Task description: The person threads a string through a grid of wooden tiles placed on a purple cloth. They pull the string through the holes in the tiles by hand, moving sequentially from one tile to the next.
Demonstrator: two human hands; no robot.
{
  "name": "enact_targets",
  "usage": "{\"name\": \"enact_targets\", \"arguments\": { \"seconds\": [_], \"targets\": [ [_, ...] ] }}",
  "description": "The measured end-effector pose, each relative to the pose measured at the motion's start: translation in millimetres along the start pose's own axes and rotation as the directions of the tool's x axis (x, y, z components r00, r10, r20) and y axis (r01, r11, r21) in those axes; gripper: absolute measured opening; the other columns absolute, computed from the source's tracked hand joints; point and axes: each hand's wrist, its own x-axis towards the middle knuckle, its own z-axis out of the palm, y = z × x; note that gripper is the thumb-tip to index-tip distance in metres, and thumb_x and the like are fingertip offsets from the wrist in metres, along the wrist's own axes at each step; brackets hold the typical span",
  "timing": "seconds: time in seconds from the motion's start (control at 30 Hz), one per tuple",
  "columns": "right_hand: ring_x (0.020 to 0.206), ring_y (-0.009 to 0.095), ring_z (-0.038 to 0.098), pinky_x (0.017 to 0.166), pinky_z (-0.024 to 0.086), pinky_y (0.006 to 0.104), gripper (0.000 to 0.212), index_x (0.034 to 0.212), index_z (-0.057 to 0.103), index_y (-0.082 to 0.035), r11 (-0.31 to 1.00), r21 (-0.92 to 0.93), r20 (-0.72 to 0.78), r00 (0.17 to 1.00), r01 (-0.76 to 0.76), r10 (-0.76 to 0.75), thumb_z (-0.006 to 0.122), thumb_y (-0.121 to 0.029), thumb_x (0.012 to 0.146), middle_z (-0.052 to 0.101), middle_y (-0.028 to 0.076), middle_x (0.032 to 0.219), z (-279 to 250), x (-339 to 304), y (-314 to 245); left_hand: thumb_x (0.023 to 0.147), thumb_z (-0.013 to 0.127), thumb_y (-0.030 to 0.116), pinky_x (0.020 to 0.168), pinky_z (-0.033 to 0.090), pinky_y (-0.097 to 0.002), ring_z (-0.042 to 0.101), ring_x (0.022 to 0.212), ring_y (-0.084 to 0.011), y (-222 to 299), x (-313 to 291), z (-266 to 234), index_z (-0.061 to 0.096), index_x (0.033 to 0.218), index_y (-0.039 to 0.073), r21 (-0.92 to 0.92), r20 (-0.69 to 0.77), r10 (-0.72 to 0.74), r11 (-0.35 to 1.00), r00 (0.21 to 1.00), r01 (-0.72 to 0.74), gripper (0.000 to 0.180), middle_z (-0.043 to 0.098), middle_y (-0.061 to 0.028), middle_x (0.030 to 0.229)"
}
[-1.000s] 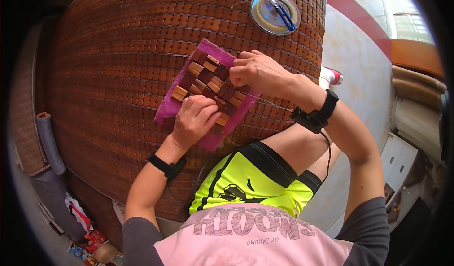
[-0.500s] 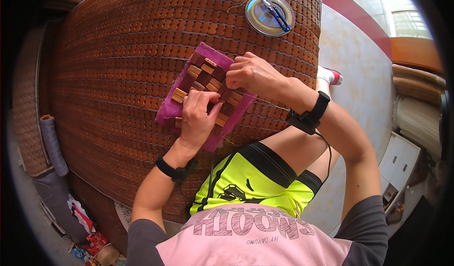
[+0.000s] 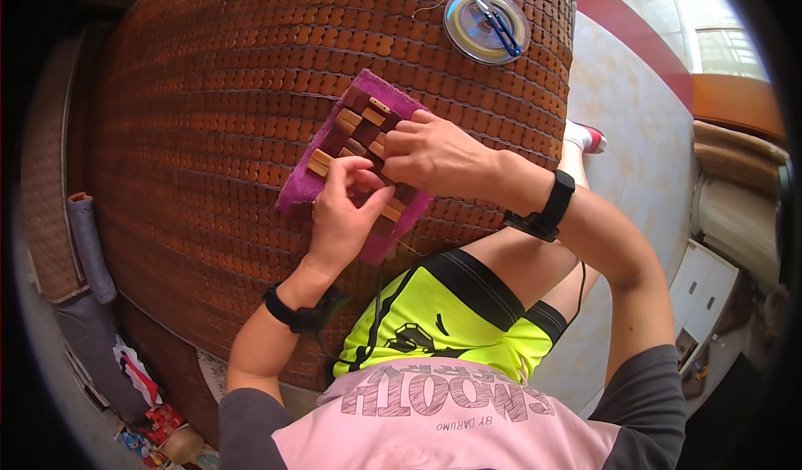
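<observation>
Wooden blocks [image 3: 366,137] on purple cloth [image 3: 294,189], near part of brown tiled mat [image 3: 209,152]. Left hand [image 3: 340,218], over them: thumb and fingers apart. Right hand [image 3: 434,156], likewise: fingers bent (fingertips hidden; grip cannot be told). Mat: wide stretch left and far; right edge beside pale floor [image 3: 625,111]. Far right: disc [image 3: 466,32] bearing blue-handled snips [image 3: 500,30]. Near: legs [image 3: 514,259].

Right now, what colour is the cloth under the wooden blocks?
Pinkish purple; the cloth shows best in the head view.

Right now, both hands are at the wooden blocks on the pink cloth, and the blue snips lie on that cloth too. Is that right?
Not quite: the head view shows the blue snips on the shiny round case, apart from the pink cloth. The rest is right.
</observation>
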Motion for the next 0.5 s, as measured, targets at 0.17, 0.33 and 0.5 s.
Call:
{"name": "enact_targets", "arguments": {
  "seconds": [0.17, 0.33, 0.5],
  "targets": [
    [0.089, 0.023, 0.067, 0.08, 0.054, 0.037, 0.005, 0.087, 0.072, -0.009, 0.814, 0.493, -0.029, 0.929, -0.307, 0.368, 0.076, -0.01, 0.084, 0.066, 0.005, 0.097, -5.6, -4.1, -0.1, 0.087, 0.074, 0.005, 0.087, 0.052, -0.037, 0.065, 0.097, -0.0239, -9.2, -2.0, -11.9, 0.063, 0.116, 0.005, 0.249, -0.037, 0.449, 0.869, 0.893, -0.427, 0.031, 0.067, -0.01, 0.112],
    [0.084, 0.018, 0.068, 0.07, 0.056, 0.0316, 0.005, 0.091, 0.071, -0.003, 0.666, 0.697, -0.124, 0.869, -0.268, 0.479, 0.075, -0.005, 0.088, 0.067, 0.007, 0.096, -10.0, 8.7, -6.5, 0.083, 0.077, 0.02, 0.096, 0.043, -0.038, 0.053, 0.116, -0.0252, -11.3, -6.9, -2.5, 0.064, 0.13, 0.009, 0.661, 0.247, 0.581, 0.484, 0.775, -0.574, 0.049, 0.059, -0.0035, 0.135],
    [0.079, 0.027, 0.072, 0.066, 0.056, 0.0368, 0.015, 0.103, 0.062, -0.003, 0.704, 0.497, 0.024, 0.819, -0.508, 0.573, 0.069, -0.012, 0.094, 0.071, 0.012, 0.086, -30.8, 5.9, -8.1, 0.082, 0.077, 0.027, 0.098, 0.041, -0.0394, 0.052, 0.117, -0.0257, -17.8, -8.6, -2.3, 0.065, 0.13, 0.008, 0.716, 0.309, 0.58, 0.38, 0.753, -0.586, 0.053, 0.057, -0.0038, 0.139]
  ]
}}
